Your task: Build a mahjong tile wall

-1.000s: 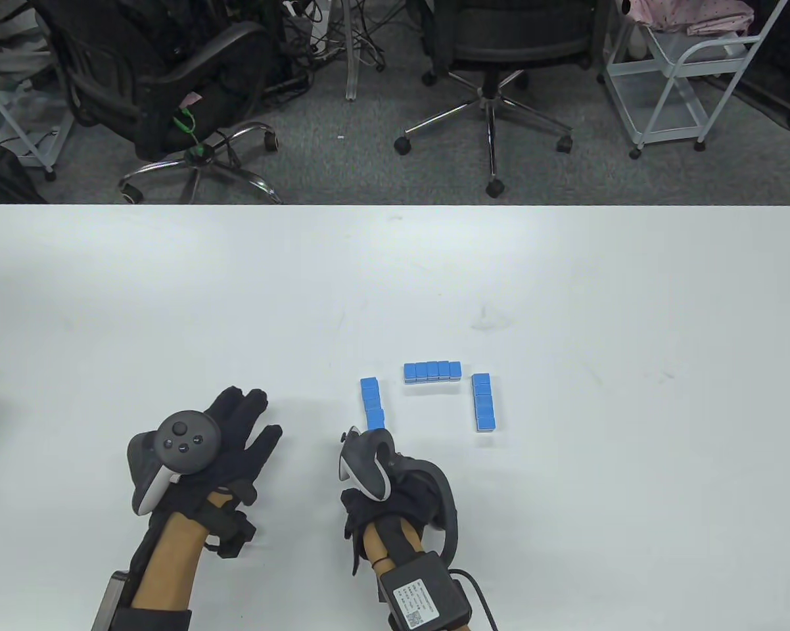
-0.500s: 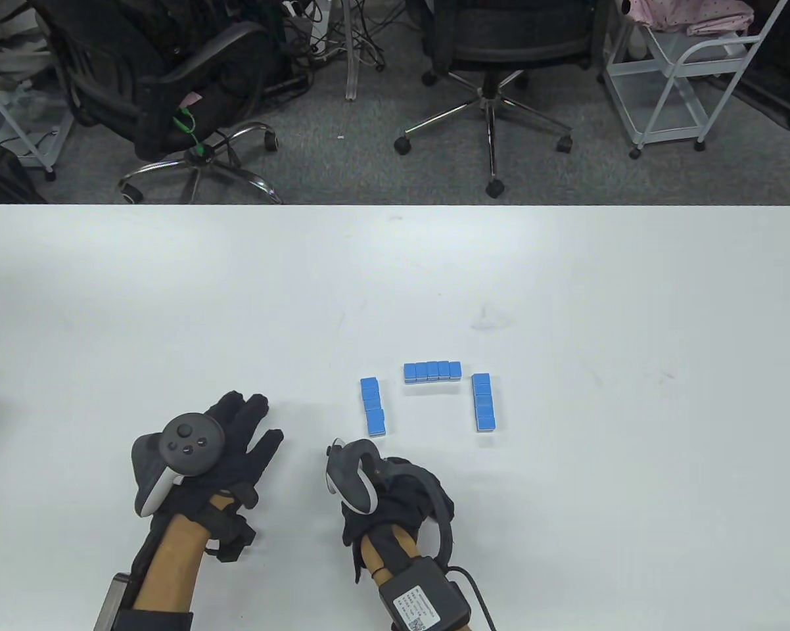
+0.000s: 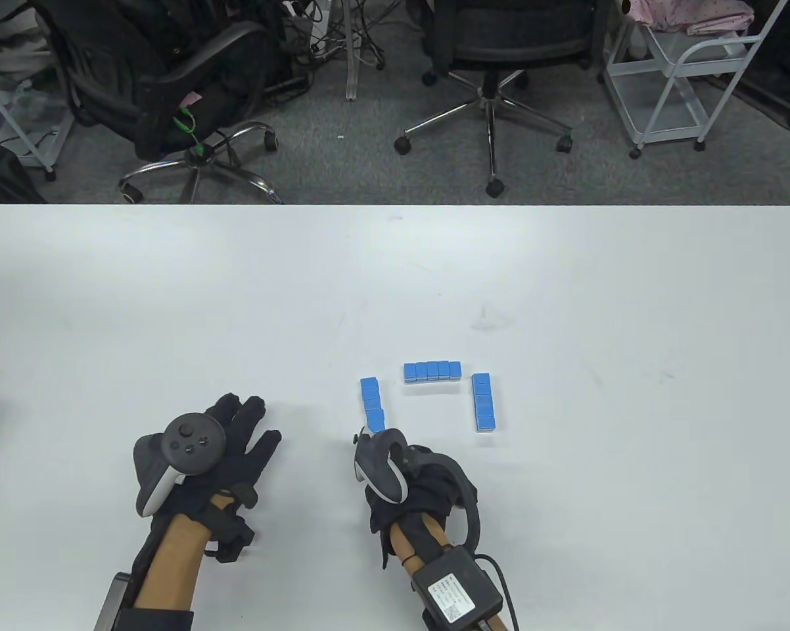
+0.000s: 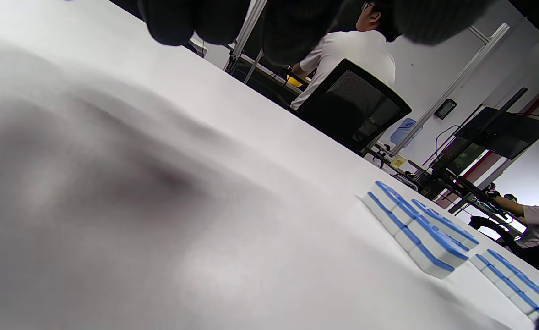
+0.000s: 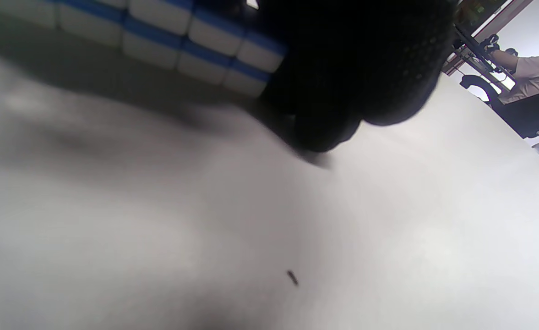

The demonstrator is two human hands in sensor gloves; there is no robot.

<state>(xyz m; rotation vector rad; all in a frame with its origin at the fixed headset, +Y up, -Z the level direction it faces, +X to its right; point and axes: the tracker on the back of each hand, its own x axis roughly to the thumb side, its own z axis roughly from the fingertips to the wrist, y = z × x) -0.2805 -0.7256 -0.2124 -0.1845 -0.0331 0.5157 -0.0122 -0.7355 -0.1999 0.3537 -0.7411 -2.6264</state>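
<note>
Three short walls of blue-topped, white-bottomed mahjong tiles form an open-fronted U on the white table (image 3: 566, 296): a left column (image 3: 372, 401), a back row (image 3: 432, 370) and a right column (image 3: 483, 402). My right hand (image 3: 401, 467) sits at the near end of the left column, its fingers hidden under the tracker. In the right wrist view its gloved fingers (image 5: 351, 68) touch the end of the two-high tile row (image 5: 182, 36) and the tabletop. My left hand (image 3: 247, 424) lies flat and spread on the table, well left of the tiles and holding nothing. The left column (image 4: 416, 233) also shows in the left wrist view.
Office chairs (image 3: 493, 52) and a white trolley (image 3: 684, 85) stand on the floor beyond the table's far edge. A cable and a black box (image 3: 457, 588) hang off my right forearm. People sit at desks in the wrist views' background.
My right hand drew back down-left from the left column half a second ago, then came forward and right to its near end again. The left hand barely shifted.
</note>
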